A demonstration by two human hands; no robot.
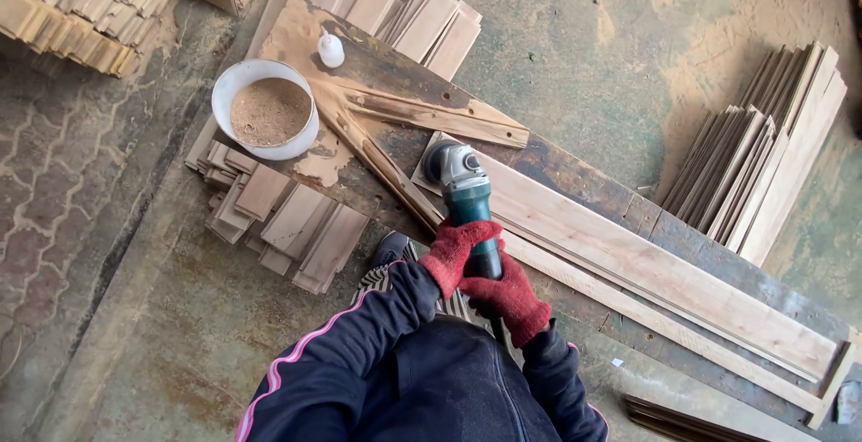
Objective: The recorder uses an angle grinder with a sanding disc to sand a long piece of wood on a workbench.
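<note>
Fingers of both hands, in red knit gloves, are wrapped tight on the green body of an angle grinder [465, 192]; left hand [455, 251] grips higher on the barrel, right hand [508, 298] lower, near where the cord leaves. Grinder sits at centre frame, its grey head and disc down on the near end of a pale wooden plank [646, 267] that runs toward the lower right along a dark, stained bench [395, 74].

Risks, judged:
- disc catching the plank end or the strip beside it could kick the tool back toward the knees, just below the hands
- plank appears unclamped; it could slide under pressure
- cord trails close to the body; possible snag

Edges and room:
- white bowl of sawdust [267, 110] and small white bottle [330, 49] lie upper left, well apart from the disc
- open run along the plank to the lower right, ending at a cross stop near the frame edge
- short board offcuts [292, 222] are stacked left of the bench; leaning boards [763, 154] at right, on the floor [584, 38]
</note>
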